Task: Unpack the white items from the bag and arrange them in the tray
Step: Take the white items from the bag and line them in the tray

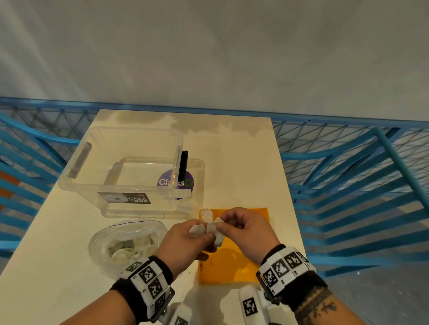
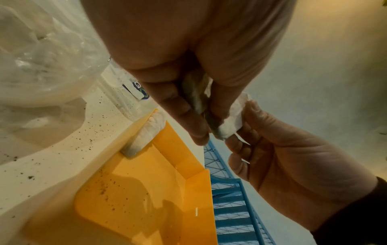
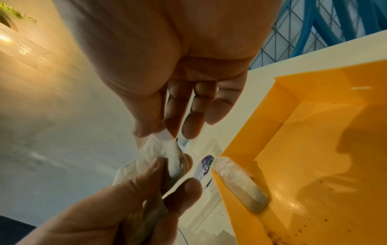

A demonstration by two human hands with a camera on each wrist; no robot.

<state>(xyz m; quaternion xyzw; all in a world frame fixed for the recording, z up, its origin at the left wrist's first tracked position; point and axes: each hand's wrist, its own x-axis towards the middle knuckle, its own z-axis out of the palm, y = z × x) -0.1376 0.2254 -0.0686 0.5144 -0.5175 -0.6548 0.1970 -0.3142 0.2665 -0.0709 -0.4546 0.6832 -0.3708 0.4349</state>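
Both hands meet above the orange tray [image 1: 247,266], holding white wrapped items. My left hand [image 1: 187,239] grips a small bundle of them [image 1: 196,230] in curled fingers. My right hand [image 1: 232,225] pinches the end of one white item [image 1: 215,230] between thumb and forefinger; the right wrist view shows that pinch on the white item [image 3: 161,145]. One white item [image 1: 207,214] lies alone in the tray's far left corner, the same white item [image 2: 146,134] resting against the tray wall [image 2: 134,132]. A clear plastic bag [image 1: 125,245] with more white items sits left of the tray.
A clear plastic storage box [image 1: 125,171] with a purple sticker stands behind the bag and tray on the cream table [image 1: 54,280]. Blue metal railing with mesh [image 1: 357,180] runs round the table's far and side edges. Dark specks dot the tray floor.
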